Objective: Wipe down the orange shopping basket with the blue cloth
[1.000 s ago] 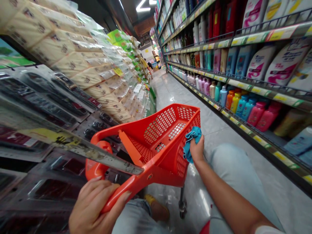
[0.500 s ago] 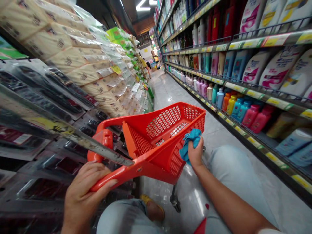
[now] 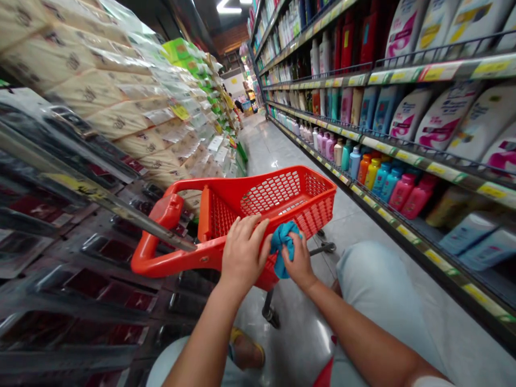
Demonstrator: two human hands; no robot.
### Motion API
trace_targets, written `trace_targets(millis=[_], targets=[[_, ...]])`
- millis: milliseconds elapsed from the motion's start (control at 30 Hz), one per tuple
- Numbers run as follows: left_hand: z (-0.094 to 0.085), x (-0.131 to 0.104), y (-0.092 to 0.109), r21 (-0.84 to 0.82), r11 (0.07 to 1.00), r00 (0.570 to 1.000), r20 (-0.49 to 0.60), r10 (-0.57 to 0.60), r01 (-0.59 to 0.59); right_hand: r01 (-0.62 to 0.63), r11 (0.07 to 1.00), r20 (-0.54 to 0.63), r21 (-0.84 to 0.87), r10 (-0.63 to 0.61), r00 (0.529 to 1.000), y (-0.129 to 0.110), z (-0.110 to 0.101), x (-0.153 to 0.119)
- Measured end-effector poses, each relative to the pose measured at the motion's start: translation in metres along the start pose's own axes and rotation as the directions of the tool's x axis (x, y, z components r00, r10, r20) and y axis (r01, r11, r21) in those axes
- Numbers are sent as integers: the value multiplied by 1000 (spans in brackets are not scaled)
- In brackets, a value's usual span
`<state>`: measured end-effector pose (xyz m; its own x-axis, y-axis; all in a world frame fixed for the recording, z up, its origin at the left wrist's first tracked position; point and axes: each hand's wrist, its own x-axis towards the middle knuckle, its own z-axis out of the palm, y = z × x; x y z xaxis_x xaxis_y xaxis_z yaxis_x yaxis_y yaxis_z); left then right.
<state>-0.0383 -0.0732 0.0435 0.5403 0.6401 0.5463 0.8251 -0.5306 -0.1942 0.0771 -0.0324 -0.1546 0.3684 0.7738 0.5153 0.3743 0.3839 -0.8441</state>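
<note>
The operator's denim-clad right knee (image 3: 374,295) is near the camera, with a yellow shoe (image 3: 246,348) on the floor between the legs. The right hand (image 3: 297,260) grips a crumpled blue cloth (image 3: 284,242), fingers closed around the fabric. The cloth is located at the outer side wall of a red plastic shopping cart (image 3: 316,215), just beside the left thumb (whether it presses on the wall cannot be told). The left hand (image 3: 244,252) rests on the cart's side rim, its fingers extended over the edge and the thumb spread toward the cloth.

The cart basket has perforated walls, a perforated floor and a solid-edged panel (image 3: 205,212) at the handle end. The looped handle (image 3: 141,260) points left; a caster (image 3: 271,316) stands on the tiled floor below. A worn metal rail (image 3: 116,209) crosses the view in front of the handle.

On the left, clear packs (image 3: 116,250) contain dark goods, one of them a buckled belt. Beyond them rises a stack of cream-wrapped packages (image 3: 133,140), followed by green packages (image 3: 177,51).

On the right, the shelving unit (image 3: 407,226) holds bottles by tier: the bottom tier contains pink bottles (image 3: 403,189), a yellow bottle (image 3: 372,173) and an orange bottle (image 3: 363,168); the tier above contains white shampoo bottles (image 3: 443,121). A ceiling light (image 3: 229,9) marks the far end.
</note>
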Motion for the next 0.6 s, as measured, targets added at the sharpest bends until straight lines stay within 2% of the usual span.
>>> trace_targets(millis=[33, 100, 167, 200, 233, 267, 367, 400, 467, 533, 567, 600], targets=[[16, 7, 0, 69, 996, 997, 40, -64, 61, -14, 1000, -24, -5, 14, 1000, 3, -1, 5], [40, 16, -1, 186, 970, 979, 103, -176, 155, -163, 986, -193, -15, 157, 968, 18, -6, 22], [52, 20, -2, 257, 944, 961, 126, -247, 208, -326, 945, -369, -1, 303, 879, 36, -12, 40], [54, 20, -3, 278, 935, 957, 126, -263, 221, -371, 929, -417, 4, 338, 843, 44, -13, 46], [55, 21, -4, 294, 929, 955, 119, -270, 226, -387, 922, -434, 2, 349, 830, 49, -14, 50], [55, 21, -6, 307, 925, 957, 111, -269, 225, -378, 926, -426, -7, 339, 839, 51, -13, 51], [56, 19, -15, 321, 924, 968, 73, -241, 206, -276, 961, -340, -28, 250, 907, 48, -12, 49], [56, 18, -18, 311, 930, 973, 56, -225, 197, -259, 966, -325, -22, 238, 915, 46, -14, 49], [57, 15, -24, 277, 943, 980, 29, -199, 183, -296, 955, -355, 8, 279, 892, 44, -20, 53], [56, 10, -30, 237, 956, 983, 24, -183, 172, -370, 928, -408, 41, 353, 842, 40, -27, 56], [56, 8, -33, 220, 961, 983, 27, -180, 170, -389, 920, -418, 48, 372, 829, 35, -29, 55], [55, 7, -35, 205, 964, 983, 34, -178, 168, -385, 922, -406, 46, 370, 836, 29, -30, 53]])
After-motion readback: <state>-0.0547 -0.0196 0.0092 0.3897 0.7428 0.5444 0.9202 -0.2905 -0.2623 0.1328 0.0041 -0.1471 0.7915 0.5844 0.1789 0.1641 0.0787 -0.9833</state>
